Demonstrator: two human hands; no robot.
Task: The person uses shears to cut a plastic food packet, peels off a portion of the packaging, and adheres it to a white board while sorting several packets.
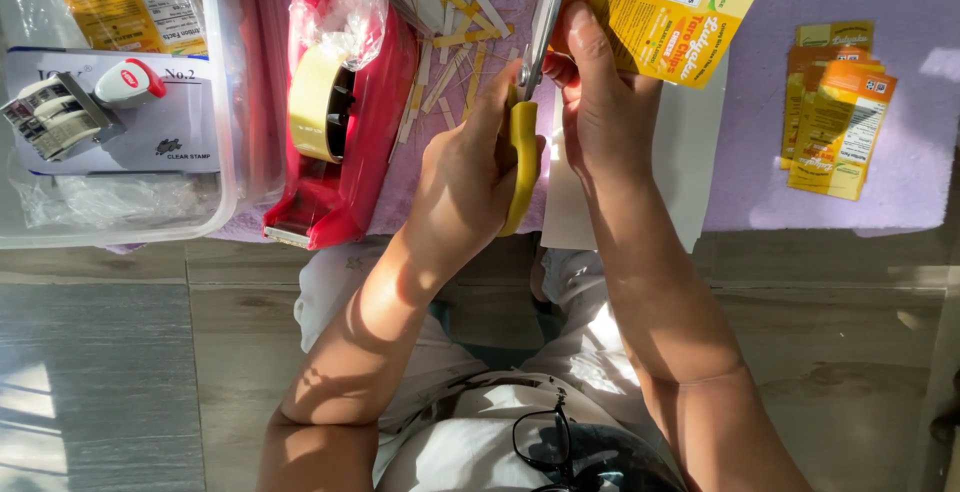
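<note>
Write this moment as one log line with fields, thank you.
left hand: holds yellow-handled scissors | right hand: holds yellow printed label | blades at label edge | red tape dispenser to the left

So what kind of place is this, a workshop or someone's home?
Probably a home packing table: a red tape dispenser, a stack of cut yellow labels, and a date stamp in a clear bin.
</note>
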